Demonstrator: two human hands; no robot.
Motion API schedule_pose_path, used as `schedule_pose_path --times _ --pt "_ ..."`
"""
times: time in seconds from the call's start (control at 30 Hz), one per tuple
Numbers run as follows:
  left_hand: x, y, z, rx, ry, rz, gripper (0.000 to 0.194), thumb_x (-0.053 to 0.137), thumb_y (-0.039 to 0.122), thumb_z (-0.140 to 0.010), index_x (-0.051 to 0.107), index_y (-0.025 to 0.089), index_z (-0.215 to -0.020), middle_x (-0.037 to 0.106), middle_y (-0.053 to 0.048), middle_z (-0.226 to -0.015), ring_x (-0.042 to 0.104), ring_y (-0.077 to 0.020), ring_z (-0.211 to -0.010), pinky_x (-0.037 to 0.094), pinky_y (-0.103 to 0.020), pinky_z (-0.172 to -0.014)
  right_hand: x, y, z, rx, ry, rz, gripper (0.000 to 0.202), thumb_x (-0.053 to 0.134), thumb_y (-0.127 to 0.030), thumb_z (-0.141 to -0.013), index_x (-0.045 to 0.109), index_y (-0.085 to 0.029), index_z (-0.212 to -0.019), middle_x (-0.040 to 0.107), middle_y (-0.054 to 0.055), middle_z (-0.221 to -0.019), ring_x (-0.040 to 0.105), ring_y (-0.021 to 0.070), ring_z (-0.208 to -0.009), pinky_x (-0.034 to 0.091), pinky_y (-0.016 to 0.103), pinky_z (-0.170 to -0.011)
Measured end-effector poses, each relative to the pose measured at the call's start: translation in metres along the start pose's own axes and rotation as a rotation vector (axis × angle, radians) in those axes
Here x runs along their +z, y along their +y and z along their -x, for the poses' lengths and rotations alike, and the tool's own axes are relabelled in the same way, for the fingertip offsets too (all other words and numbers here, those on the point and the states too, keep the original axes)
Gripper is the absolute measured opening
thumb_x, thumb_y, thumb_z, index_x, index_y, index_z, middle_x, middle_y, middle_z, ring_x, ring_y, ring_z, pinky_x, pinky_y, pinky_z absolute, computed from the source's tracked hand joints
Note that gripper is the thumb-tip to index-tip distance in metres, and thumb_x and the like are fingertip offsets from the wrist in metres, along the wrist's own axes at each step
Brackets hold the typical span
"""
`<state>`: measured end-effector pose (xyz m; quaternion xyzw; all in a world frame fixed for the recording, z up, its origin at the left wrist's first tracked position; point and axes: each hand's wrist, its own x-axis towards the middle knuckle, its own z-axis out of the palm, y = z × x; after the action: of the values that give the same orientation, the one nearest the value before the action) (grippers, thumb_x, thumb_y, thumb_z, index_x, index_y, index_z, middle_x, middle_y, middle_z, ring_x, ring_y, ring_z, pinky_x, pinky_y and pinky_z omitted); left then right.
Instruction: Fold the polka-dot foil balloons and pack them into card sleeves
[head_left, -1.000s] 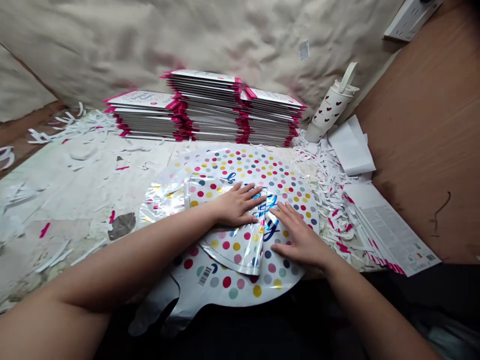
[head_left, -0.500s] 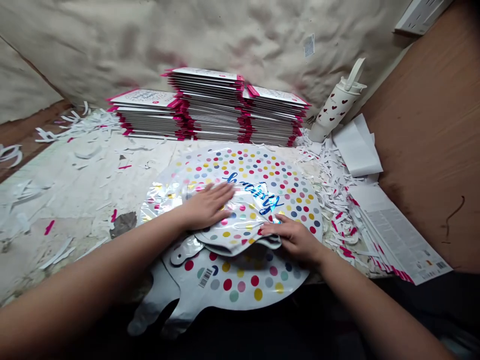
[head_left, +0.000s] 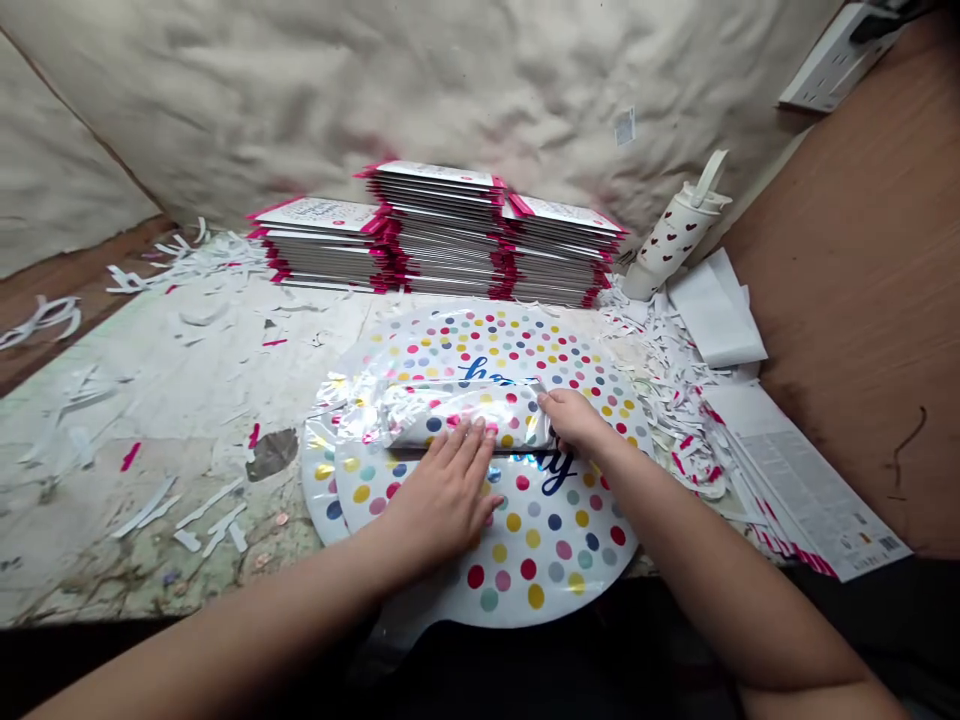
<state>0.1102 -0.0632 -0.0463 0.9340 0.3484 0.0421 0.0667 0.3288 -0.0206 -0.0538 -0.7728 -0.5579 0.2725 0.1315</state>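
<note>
Round foil balloons with coloured dots and blue lettering (head_left: pixel 517 570) lie flat in a pile at the table's front edge. On top of them is a dotted foil balloon folded into a narrow band (head_left: pixel 480 410). My left hand (head_left: pixel 450 490) lies on the pile with its fingers spread, the fingertips on the lower edge of the folded band. At the band's right end, my right hand (head_left: pixel 574 420) pinches the folded foil between thumb and fingers.
Stacks of flat white and pink packs (head_left: pixel 450 240) stand at the back. A heart-patterned bottle (head_left: pixel 671 240), shredded paper (head_left: pixel 675 400) and printed card sheets (head_left: pixel 817 480) are on the right. Paper strips lie on the left of the table (head_left: pixel 202 350).
The top balloon has gone from a loose fold to a narrower, flatter band. My left hand has moved down onto its lower edge; my right hand sits higher at its end.
</note>
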Motion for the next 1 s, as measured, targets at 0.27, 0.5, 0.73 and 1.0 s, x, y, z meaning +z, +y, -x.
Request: schedule_pose_path --times 0.27,0.5,0.73,1.0 --pt "0.025 -0.009 0.004 -0.130 -0.185 0.052 0.074 0.031 0.055 -0.086 0.021 0.006 -0.141 0.009 -0.017 -0.147 0.006 -0.0296 -0.136 0.014 -0.046 -0.110 0.026 0.000 0.053 -0.834 0.193 0.494 0.042 0.037 -0.014 -0.087 0.045 -0.010 -0.128 0.050 0.016 -0.130 0.045 0.0269 -0.121 0.036 0.044 -0.099" --pt "0.018 -0.009 -0.005 -0.172 -0.176 0.074 0.069 0.034 0.047 -0.088 0.023 0.003 -0.140 0.017 -0.018 -0.146 0.015 -0.0282 -0.135 0.019 -0.044 -0.109 0.021 0.020 0.064 -0.961 0.452 0.597 0.029 0.040 -0.005 -0.086 0.063 -0.006 -0.103 0.068 0.016 -0.101 0.062 0.0263 -0.099 0.042 0.047 -0.094" --pt "0.012 -0.026 0.005 -0.080 -0.103 0.233 0.050 0.041 0.025 -0.087 0.035 0.023 -0.137 0.035 -0.008 -0.142 0.034 -0.0237 -0.129 0.032 -0.037 -0.104 0.025 0.040 0.103 -0.964 0.505 0.030 0.061 0.055 -0.014 -0.079 0.033 -0.020 -0.136 0.038 0.012 -0.140 0.031 0.0258 -0.131 0.033 0.048 -0.105" --pt "0.020 -0.025 0.019 0.329 -0.185 0.206 0.058 0.047 0.026 -0.086 0.025 0.033 -0.140 0.019 -0.007 -0.149 0.019 -0.0309 -0.135 0.023 -0.049 -0.106 0.029 0.063 0.086 -1.184 0.155 0.196 0.063 0.043 -0.008 -0.082 0.023 -0.021 -0.141 0.038 0.009 -0.140 0.024 0.0247 -0.134 0.023 0.051 -0.107"
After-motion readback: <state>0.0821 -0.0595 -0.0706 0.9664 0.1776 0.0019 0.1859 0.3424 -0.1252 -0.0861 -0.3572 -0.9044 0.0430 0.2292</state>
